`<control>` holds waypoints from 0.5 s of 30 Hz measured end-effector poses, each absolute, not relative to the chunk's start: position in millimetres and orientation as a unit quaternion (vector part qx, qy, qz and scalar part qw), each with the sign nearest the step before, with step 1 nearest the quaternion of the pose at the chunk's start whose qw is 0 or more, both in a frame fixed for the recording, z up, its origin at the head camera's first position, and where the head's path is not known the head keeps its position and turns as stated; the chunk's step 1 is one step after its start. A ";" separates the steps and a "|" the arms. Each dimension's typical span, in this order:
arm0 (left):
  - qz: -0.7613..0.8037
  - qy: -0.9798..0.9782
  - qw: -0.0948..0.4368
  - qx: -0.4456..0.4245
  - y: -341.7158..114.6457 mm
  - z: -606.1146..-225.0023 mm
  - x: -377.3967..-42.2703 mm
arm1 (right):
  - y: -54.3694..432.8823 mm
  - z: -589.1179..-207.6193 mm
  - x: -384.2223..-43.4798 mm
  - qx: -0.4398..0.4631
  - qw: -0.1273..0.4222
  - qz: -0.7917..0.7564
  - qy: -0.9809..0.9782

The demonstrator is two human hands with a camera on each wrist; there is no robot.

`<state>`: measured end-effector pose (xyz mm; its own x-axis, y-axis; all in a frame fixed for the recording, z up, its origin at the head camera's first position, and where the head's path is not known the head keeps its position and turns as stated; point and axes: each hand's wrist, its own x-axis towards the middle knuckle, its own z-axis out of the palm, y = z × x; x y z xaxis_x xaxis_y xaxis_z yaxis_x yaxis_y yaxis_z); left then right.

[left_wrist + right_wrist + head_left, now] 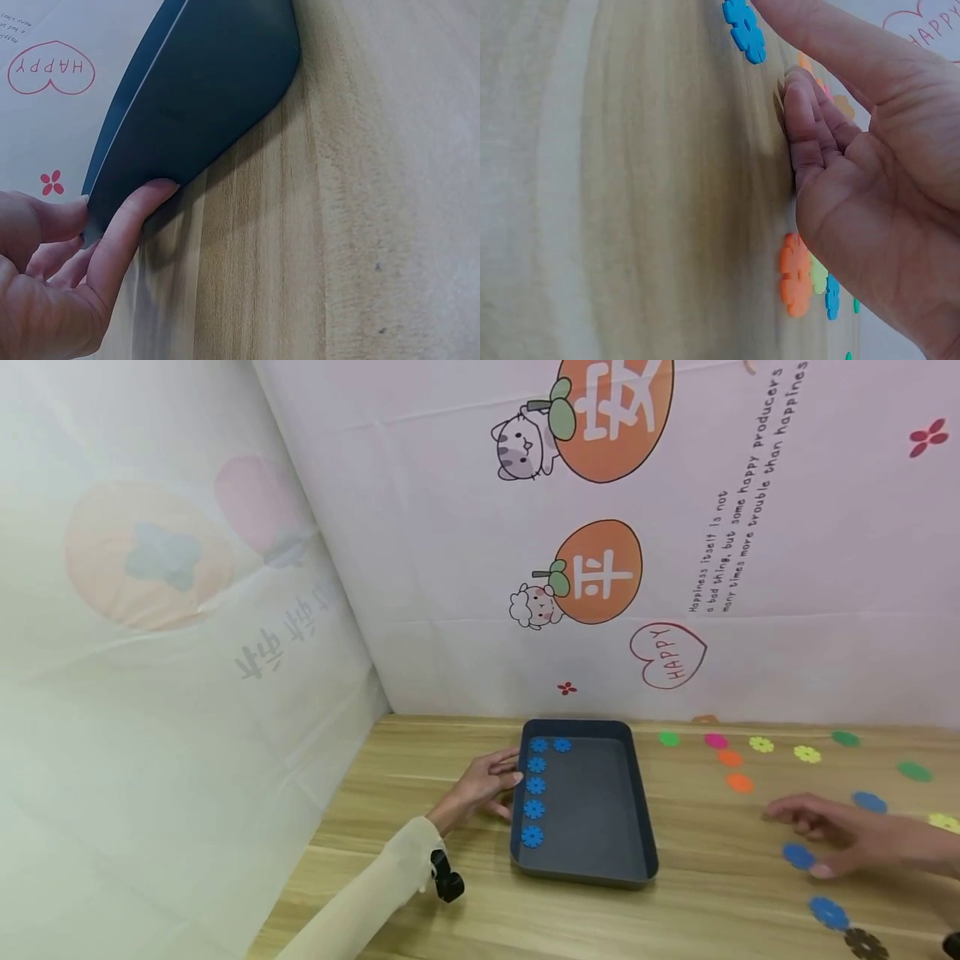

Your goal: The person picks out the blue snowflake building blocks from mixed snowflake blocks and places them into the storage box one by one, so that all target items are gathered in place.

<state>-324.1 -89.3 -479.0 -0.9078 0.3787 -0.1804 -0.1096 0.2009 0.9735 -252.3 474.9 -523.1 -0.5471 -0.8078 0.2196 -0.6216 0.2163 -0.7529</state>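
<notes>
Pinching the tray [592, 810] is the left hand [480, 783]. Right of it, the right hand [858, 841], fingers loosely bent, is near a blue disc [797, 857].

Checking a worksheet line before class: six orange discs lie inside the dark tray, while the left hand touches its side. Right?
Not quite: the six discs inside the dark tray are blue, not orange, as the head view shows. The left hand does touch its side.
</notes>
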 end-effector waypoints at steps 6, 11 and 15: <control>0.629 0.748 0.194 0.087 -90.0 -480.7 -324.0 | 474.0 -525.3 -243.5 -0.441 0.100 -0.417 0.789; 0.631 0.746 0.196 0.087 -89.8 -480.4 -324.5 | 473.5 -529.7 -249.2 -0.461 0.061 -0.421 0.779; 0.627 0.749 0.194 0.089 -87.9 -480.5 -324.5 | 472.0 -527.5 -251.3 -0.460 0.049 -0.423 0.779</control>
<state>-324.5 -87.9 -480.5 -0.9086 0.3767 -0.1802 -0.1109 0.1984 0.9738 -251.3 472.0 -527.5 -0.5726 -0.7576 0.3134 -0.6752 0.2189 -0.7044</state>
